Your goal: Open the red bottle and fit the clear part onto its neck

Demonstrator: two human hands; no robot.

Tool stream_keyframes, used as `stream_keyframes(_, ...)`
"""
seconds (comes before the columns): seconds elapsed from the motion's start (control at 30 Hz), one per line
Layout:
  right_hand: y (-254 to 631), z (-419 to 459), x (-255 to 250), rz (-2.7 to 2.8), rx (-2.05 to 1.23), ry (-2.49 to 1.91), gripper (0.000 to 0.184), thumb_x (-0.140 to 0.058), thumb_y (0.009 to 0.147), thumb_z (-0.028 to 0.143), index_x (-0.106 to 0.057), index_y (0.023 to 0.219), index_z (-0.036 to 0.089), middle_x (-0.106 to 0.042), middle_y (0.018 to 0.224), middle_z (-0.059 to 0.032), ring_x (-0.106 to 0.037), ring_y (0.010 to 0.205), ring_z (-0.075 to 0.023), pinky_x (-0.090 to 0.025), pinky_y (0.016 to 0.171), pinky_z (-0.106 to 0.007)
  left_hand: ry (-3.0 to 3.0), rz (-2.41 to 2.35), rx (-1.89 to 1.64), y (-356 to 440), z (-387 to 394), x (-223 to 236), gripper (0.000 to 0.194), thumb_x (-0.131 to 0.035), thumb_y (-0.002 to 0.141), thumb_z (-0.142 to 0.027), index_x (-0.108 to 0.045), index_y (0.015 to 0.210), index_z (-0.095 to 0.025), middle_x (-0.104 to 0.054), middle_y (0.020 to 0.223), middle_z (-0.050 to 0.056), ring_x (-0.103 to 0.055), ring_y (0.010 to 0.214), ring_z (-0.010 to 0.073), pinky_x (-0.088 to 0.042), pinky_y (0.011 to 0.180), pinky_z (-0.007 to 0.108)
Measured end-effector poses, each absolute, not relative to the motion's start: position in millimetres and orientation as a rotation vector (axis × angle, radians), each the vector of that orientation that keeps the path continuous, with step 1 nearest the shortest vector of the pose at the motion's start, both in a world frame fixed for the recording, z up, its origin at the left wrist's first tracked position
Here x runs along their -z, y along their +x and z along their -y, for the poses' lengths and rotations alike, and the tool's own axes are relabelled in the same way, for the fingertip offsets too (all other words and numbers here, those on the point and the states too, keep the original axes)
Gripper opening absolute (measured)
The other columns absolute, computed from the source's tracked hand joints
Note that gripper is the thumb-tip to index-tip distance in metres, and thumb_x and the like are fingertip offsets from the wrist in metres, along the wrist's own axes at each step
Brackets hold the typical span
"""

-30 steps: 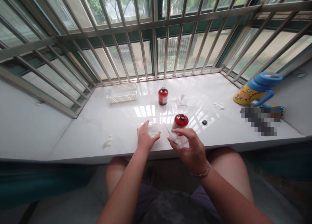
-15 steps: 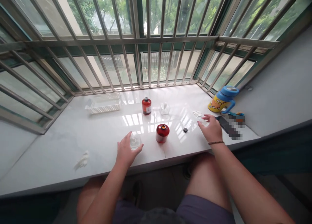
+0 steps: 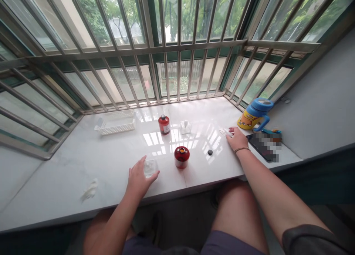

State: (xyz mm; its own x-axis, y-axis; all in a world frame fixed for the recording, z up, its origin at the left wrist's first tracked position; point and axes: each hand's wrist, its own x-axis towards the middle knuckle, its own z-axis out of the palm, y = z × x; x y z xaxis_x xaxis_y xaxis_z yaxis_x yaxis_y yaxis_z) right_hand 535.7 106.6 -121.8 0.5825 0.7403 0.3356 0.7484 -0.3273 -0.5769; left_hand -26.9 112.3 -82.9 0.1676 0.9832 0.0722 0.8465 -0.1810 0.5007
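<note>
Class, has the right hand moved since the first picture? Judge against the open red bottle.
Yes: from close by the open red bottle, the right hand has moved right, beyond the black cap.

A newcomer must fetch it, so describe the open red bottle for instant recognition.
Find the white sill below the window bars. Near its front edge, between the left hand and right hand, stands the red bottle. Its mouth is uncovered; the farther bottle, also red, wears a dark cap.

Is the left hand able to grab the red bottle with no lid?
Probably yes. The open red bottle stands near the left hand, with nothing seen past the thumb to block it. But that hand is around a clear container, so it might need freeing.
</note>
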Motion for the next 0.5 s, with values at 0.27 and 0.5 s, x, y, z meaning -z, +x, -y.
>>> stream_keyframes(0.27,515,-78,98,1.297,0.11,-2.002,0.031,-0.065,0.086,0.031,-0.068,0.114,0.018,-0.074,0.116,-0.0181,-0.068,0.109,-0.033,-0.054,0.102,-0.049,2.119,-1.742,-0.538,-27,-111,79,0.083,-0.074,0.085,-0.059,-0.047,0.156,-0.023,-0.059,0.16,0.016,-0.053,0.15,0.0402,-0.03,0.13,0.066)
stream_keyframes(0.5,412,18,73,1.502,0.135,-1.733,0.011,-0.063,0.102,0.034,-0.07,0.109,0.028,-0.076,0.099,-0.0054,-0.073,0.089,-0.0265,-0.061,0.085,-0.043,2.104,-1.716,-0.569,-27,-113,86,0.085,-0.075,0.086,-0.058,-0.046,0.157,-0.023,-0.058,0.16,0.016,-0.053,0.15,0.0391,-0.032,0.131,0.061)
